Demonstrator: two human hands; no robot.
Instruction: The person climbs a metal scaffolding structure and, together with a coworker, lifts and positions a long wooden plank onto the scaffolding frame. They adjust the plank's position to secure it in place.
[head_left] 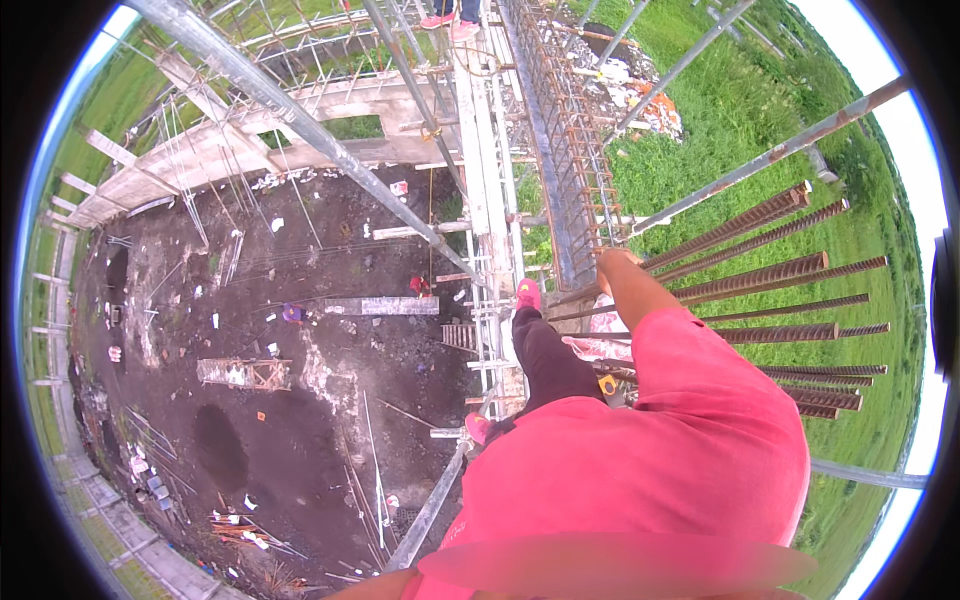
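Note:
My right arm reaches forward to the near end of a long rusty rebar cage. There my right hand looks curled closed against the bar ends. What lies inside its fingers is too small and hidden to make out. A grey metal form panel runs along the cage's left side. Just right of my forearm, a cluster of thick ribbed column bars sticks up. A small yellow-and-black thing, perhaps a tape measure, shows beside my body. Only a bit of my left forearm shows at the lower edge; that hand is out of sight.
My pink shoe rests by a narrow plank walkway high above dark soil. Scaffold pipes cross on both sides. Another person's feet stand farther along the planks. People are small below. Grass spreads at right.

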